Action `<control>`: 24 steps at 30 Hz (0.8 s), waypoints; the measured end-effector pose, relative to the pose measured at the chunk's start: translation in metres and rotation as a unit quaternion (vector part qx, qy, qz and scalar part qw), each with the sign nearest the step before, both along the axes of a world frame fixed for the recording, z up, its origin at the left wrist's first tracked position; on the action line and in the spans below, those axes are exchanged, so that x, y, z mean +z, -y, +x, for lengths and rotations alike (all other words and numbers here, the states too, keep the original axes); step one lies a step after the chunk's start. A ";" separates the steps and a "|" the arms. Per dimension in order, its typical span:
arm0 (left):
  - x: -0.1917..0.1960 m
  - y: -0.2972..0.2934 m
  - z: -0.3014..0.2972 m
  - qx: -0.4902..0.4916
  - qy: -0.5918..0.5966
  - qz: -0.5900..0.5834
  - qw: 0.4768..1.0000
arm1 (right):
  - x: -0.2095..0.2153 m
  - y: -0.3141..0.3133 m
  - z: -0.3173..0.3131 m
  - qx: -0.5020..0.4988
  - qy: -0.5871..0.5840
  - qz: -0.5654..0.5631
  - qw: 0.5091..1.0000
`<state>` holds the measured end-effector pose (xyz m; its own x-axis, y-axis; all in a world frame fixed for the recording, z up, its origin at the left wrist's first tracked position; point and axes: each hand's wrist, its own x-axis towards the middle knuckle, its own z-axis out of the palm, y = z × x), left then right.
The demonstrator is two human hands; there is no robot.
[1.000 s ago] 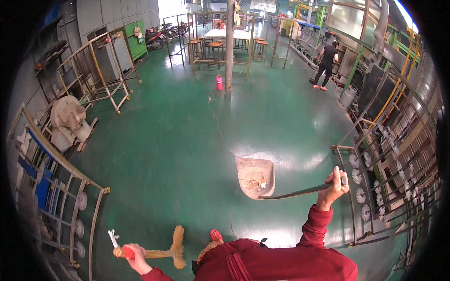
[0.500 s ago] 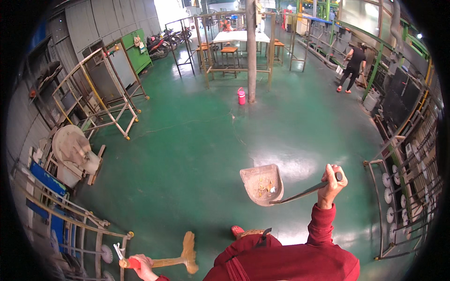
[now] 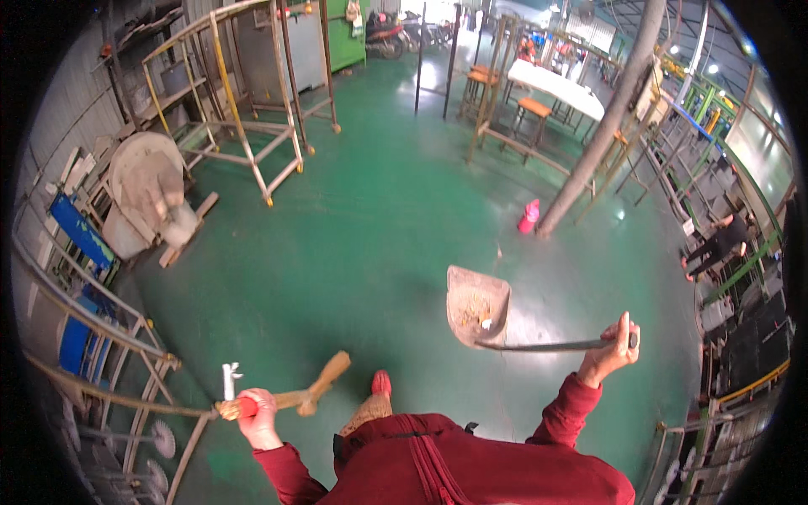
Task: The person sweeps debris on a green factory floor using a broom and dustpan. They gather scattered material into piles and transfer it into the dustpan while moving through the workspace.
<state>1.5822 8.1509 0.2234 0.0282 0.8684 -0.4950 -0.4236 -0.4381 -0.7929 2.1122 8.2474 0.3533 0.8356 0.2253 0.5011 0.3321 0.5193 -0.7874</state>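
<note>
My left hand (image 3: 259, 418) is closed around the red grip of a straw broom (image 3: 316, 394), its brush end pointing to the right above the floor. By the handle's end rises a pale, silvery piece (image 3: 228, 380); whether it belongs to the broom I cannot tell. Held out to the right, my right hand (image 3: 613, 357) grips the dark long handle of a dustpan (image 3: 498, 295). The worn, pale pan is in front of me and holds scraps of debris (image 3: 480, 308), with a small white bit among them. I cannot tell whether the pan touches the floor.
A pink bottle (image 3: 528, 216) stands beside a post (image 3: 602, 122). Metal frames (image 3: 278, 177) and a round pale machine (image 3: 147, 181) line the left. Racks (image 3: 707, 438) are at the right, where a person in dark clothes (image 3: 720, 244) bends. A white table (image 3: 555, 84) is beyond.
The view has turned left and tilted, so the post and table now appear farther right. The broom has risen with my left hand. Both hands keep their holds.
</note>
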 end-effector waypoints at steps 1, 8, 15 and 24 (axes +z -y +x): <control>-0.005 -0.049 -0.005 -0.031 0.009 -0.037 0.999 | 0.002 -0.033 -0.005 0.011 0.002 0.016 1.000; 0.015 -0.358 -0.009 -0.163 -0.032 -0.018 0.986 | 0.028 -0.234 -0.029 -0.007 0.028 0.021 0.999; 0.017 -0.609 -0.026 -0.138 0.024 -0.028 0.990 | 0.002 -0.456 -0.052 0.018 0.011 -0.024 0.999; 0.037 -0.832 -0.057 -0.111 0.015 -0.010 0.994 | -0.002 -0.773 -0.102 0.081 0.043 -0.085 0.992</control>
<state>1.5251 8.9828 0.2601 0.2326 0.8296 -0.5075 -0.4883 -0.3517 -0.7987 2.0107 9.0205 0.3512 0.7379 0.4398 0.5120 0.3244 0.4341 -0.8404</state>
